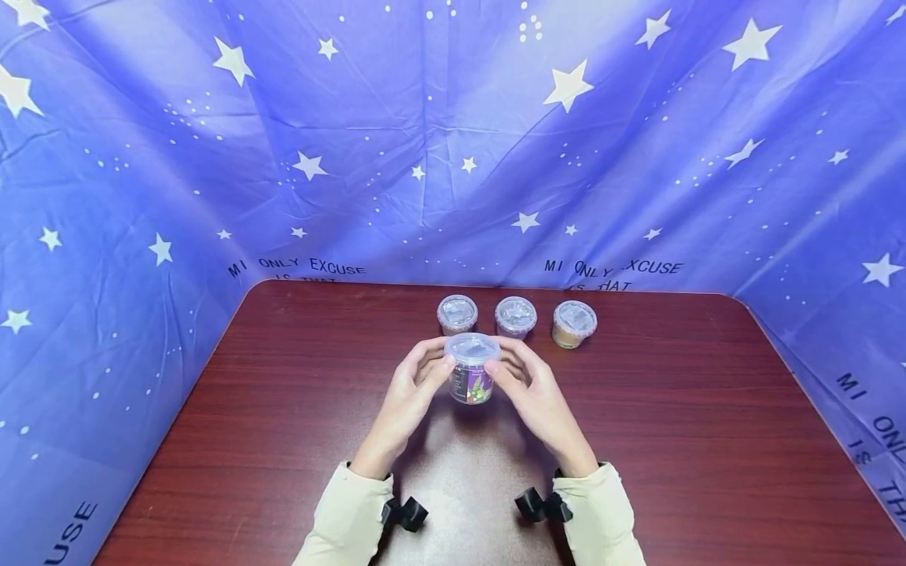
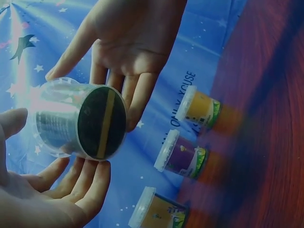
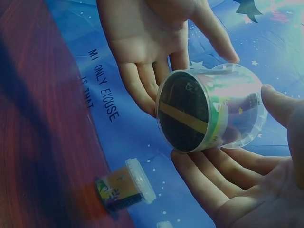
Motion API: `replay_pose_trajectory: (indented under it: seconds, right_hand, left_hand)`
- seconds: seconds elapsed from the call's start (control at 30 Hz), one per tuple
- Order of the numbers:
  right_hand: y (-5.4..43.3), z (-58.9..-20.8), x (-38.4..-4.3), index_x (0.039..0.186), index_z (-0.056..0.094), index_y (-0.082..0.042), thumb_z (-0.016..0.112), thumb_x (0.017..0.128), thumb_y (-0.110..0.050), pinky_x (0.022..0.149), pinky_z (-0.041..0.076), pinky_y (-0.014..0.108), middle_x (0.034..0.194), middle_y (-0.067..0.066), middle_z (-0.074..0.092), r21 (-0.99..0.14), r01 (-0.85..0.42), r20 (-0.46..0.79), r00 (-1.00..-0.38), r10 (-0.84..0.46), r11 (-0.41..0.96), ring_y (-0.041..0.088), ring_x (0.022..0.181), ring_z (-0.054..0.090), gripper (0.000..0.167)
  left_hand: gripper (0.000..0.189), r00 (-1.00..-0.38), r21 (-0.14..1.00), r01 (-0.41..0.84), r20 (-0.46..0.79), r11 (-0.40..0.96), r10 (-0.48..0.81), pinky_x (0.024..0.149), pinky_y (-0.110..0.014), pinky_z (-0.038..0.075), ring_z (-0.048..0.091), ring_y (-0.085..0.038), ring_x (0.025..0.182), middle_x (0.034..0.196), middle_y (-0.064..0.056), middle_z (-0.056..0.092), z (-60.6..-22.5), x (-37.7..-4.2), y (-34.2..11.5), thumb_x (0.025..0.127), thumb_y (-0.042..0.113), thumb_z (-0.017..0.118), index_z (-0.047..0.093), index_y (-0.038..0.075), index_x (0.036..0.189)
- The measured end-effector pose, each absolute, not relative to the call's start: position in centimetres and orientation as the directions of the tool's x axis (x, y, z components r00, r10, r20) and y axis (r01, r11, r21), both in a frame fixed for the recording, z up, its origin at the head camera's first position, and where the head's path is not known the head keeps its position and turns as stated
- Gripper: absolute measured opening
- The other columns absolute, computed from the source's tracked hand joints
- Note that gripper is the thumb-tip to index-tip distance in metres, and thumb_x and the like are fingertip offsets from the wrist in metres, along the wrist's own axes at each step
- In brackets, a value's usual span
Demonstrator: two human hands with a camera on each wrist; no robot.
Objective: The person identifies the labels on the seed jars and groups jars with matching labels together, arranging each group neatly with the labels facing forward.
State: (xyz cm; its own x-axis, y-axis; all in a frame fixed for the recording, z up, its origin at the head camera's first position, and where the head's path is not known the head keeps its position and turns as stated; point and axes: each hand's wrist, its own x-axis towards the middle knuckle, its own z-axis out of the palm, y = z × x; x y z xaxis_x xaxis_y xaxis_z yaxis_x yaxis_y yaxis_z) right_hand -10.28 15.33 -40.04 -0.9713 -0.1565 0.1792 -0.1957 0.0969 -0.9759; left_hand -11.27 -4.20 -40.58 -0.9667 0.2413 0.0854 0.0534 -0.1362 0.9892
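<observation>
A clear plastic tub [image 1: 472,377] with a lid and a purple and green label is held up between both hands, raised over the table. My left hand [image 1: 414,385] grips its left side, thumb at the front near the lid and fingers behind. From the other side my right hand [image 1: 529,384] grips it the same way. The tub's dark base [image 2: 102,122], crossed by a yellowish strip, shows in both wrist views. Just beyond the hands stand three similar lidded tubs in a row: a left one [image 1: 457,314], a middle one [image 1: 516,315] and a right one [image 1: 574,323].
The dark red wooden table [image 1: 297,409] has rounded far corners. Blue cloth [image 1: 425,157] printed with white stars hangs behind it and along both sides. Black wrist straps with small blocks [image 1: 406,515] sit at both cuffs.
</observation>
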Motion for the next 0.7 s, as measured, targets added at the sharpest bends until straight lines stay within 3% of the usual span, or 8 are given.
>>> replay_pose_trajectory:
  seconds: [0.43, 0.7]
  right_hand:
    - [15.22, -39.94, -10.30, 0.135, 0.054, -0.006, 0.063, 0.097, -0.014, 0.092, 0.051, 0.023, 0.122, 0.014, 0.065, -0.974, -0.207, 0.191, -0.968, -0.162, 0.092, 0.014, 0.105, 0.063, 0.039]
    - [15.59, -40.12, -10.51, 0.134, 0.051, 0.002, 0.057, 0.100, -0.011, 0.093, 0.051, 0.022, 0.124, 0.019, 0.062, -0.978, -0.199, 0.185, -0.967, -0.176, 0.062, 0.010, 0.107, 0.063, 0.037]
  left_hand:
    - [0.047, -0.965, 0.989, 0.073, 0.103, -0.127, 0.242, 0.094, -0.026, 0.052, 0.061, -0.021, 0.112, 0.128, -0.017, 0.059, -40.85, -11.36, -3.95, 0.093, 0.010, 0.068, 0.051, 0.004, 0.136]
    - [0.044, -0.962, 0.991, 0.060, 0.090, -0.120, 0.258, 0.096, -0.025, 0.049, 0.061, -0.018, 0.110, 0.127, -0.016, 0.059, -40.68, -11.43, -4.27, 0.095, 0.013, 0.064, 0.052, 0.005, 0.136]
